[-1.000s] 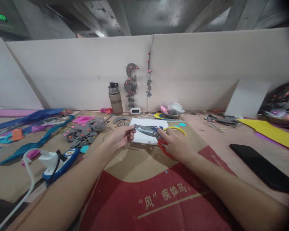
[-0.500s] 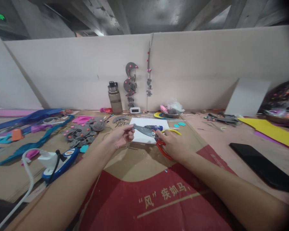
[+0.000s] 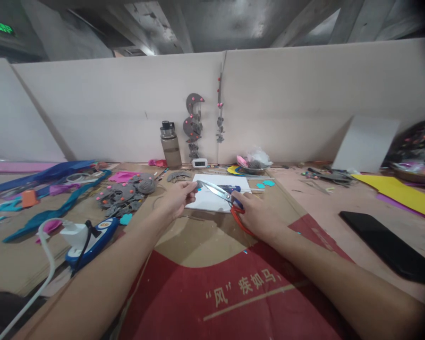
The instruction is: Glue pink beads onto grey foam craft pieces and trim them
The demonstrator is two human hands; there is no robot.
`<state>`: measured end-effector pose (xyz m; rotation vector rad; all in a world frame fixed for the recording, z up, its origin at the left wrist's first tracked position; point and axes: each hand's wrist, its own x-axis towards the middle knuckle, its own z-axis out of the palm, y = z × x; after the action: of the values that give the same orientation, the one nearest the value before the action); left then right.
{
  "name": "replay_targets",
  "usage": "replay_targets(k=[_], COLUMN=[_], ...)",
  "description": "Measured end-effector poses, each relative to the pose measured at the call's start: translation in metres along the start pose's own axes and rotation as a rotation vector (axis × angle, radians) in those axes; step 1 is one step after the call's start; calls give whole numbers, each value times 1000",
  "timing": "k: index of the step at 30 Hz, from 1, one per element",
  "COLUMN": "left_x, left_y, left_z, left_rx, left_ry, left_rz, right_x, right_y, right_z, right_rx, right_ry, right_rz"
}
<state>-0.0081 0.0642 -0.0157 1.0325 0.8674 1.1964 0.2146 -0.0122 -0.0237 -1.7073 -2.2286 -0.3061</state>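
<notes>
My right hand (image 3: 257, 210) is closed round the red handle of a pair of scissors (image 3: 217, 191), whose silver blades lie close together and point left. The blade tips reach a small grey piece (image 3: 199, 183) pinched between the thumb and fingers of my left hand (image 3: 180, 198). A speck of blue shows by those fingertips; what it belongs to is too small to tell. Beneath the blades lies a white sheet or board (image 3: 212, 202) with a dark blue tool (image 3: 230, 188), partly hidden, resting on it.
Grey felt pieces with pink and orange balls (image 3: 122, 193) lie left, near a blue-and-white power strip (image 3: 94, 243). A bottle (image 3: 171, 148), small clock (image 3: 199, 163) and bowl (image 3: 254, 165) stand along the back. A black phone (image 3: 382, 243) and yellow sheet (image 3: 400, 191) are right.
The scissors' blades and handles have come closer together, and the yellow handle loop no longer shows above my right hand. Both hands stay nearly in place; the view has shifted slightly.
</notes>
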Motion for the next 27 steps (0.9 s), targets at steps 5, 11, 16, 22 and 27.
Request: replay_targets(k=[5, 11, 16, 22, 27], left_x=[-3, -4, -4, -5, -9], left_y=[2, 2, 1, -1, 0], left_z=[0, 3, 3, 4, 7], left_rx=[40, 35, 18, 51, 174], left_ry=[-74, -131, -153, -173, -172], left_rz=[71, 58, 32, 55, 124], right_x=[1, 0, 0, 0, 0], right_y=[-1, 1, 2, 1, 1], right_z=[-3, 1, 0, -2, -3], right_rx=[-7, -45, -69, -76, -61], right_ry=[47, 18, 26, 26, 12], right_rz=[28, 25, 36, 34, 33])
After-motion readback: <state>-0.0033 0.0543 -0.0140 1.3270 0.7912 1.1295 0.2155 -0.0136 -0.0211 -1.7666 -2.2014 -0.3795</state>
